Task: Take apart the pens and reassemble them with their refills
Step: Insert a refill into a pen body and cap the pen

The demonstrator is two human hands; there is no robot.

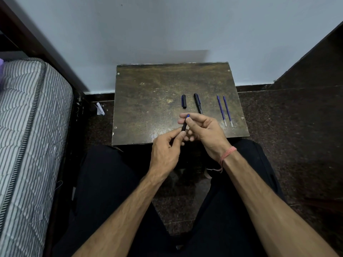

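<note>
Over the near edge of a small dark wooden table (148, 101), both hands hold one uncapped black pen (184, 124). My left hand (165, 151) pinches its lower end. My right hand (202, 130) grips its upper end, where a blue tip shows between the fingers. On the table lie a black-and-blue pen cap (184, 101), a second capped black pen (198, 103) to its right, and two blue refills (225, 110) side by side further right.
A striped mattress (27, 136) stands at the left. The table backs against a pale wall (167, 30). Dark speckled floor surrounds it, with a white scrap (100, 109) at the left. My legs in dark trousers sit below the table.
</note>
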